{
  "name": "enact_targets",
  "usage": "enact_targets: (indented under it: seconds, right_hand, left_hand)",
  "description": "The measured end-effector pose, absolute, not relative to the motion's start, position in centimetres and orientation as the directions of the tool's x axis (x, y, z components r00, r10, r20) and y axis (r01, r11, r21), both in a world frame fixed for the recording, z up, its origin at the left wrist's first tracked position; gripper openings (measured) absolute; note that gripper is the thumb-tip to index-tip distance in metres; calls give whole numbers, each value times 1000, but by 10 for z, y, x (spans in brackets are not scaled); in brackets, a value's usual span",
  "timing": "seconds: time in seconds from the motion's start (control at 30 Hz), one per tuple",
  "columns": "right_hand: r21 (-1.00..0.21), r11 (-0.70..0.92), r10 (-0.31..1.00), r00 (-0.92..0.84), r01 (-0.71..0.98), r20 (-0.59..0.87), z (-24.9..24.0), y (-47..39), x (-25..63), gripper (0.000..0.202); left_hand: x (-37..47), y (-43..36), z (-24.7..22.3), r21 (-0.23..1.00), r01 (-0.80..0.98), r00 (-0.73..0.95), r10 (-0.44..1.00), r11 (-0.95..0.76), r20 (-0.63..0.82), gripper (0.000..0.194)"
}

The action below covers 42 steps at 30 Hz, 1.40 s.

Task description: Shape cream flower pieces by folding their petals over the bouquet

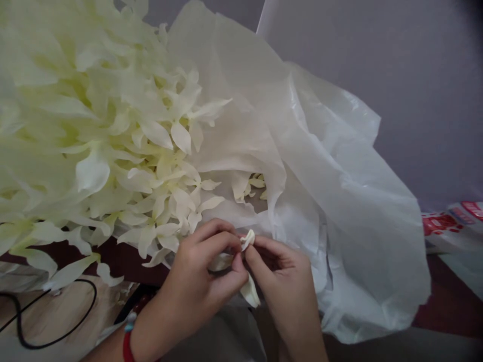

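Note:
Between my two hands is a small cream flower petal piece (249,291), its upper end curled at the fingertips and one petal hanging below. My left hand (211,266), a red band on its wrist, pinches it from the left with thumb and fingers. From the right, my right hand (283,271) grips the same piece between thumb and forefinger. The fingers partly hide the piece. A large heap of loose, pale yellow-white flower pieces (158,166) fills the left side, close beyond my left hand.
A crumpled white plastic bag (339,201) spreads across the middle and right, with a few petals (256,182) showing through an opening. A black cable (56,344) loops at lower left. Red-and-white printed packaging (449,223) lies at far right. A grey wall (415,75) stands behind.

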State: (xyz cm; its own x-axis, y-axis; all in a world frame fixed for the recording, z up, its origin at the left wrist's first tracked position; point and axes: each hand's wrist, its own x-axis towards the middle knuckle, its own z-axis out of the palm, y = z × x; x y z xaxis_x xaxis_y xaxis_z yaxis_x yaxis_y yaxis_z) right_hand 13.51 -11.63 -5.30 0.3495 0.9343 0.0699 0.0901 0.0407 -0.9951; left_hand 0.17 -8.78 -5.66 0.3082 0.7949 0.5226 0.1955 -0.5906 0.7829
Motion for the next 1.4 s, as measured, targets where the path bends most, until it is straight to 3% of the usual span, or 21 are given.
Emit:
enact_targets:
  seconds: [0.2, 0.43, 0.6, 0.77, 0.9, 1.1, 1.4]
  right_hand:
    - [-973, 106, 911, 371, 206, 178, -61, -117, 135, 16]
    - [-812, 306, 798, 332, 497, 503, -63, -126, 130, 21]
    - [-638, 381, 710, 229, 669, 665, -54, -127, 128, 23]
    - [-526, 373, 648, 190, 764, 737, -54, -121, 131, 20]
    - [-623, 284, 643, 337, 729, 687, -59, -117, 133, 15]
    - [-892, 176, 767, 510, 416, 389, -62, -113, 133, 14]
    - [-974, 173, 849, 478, 150, 224, -56, -107, 135, 18]
  left_hand:
    - [6, -89, -55, 771, 231, 261, 801, -594, 539, 16]
    - [8, -93, -49, 758, 255, 165, 799, -601, 578, 12]
    - [8, -94, -38, 625, 353, 206, 709, -697, 674, 10]
    - [12, -88, -35, 518, 417, 279, 648, -746, 708, 11]
    - [13, -82, -38, 551, 343, 293, 644, -761, 707, 13]
    - [14, -83, -45, 610, 297, 209, 673, -735, 709, 12]
    - [11, -79, -45, 576, 278, 332, 640, -768, 693, 15]
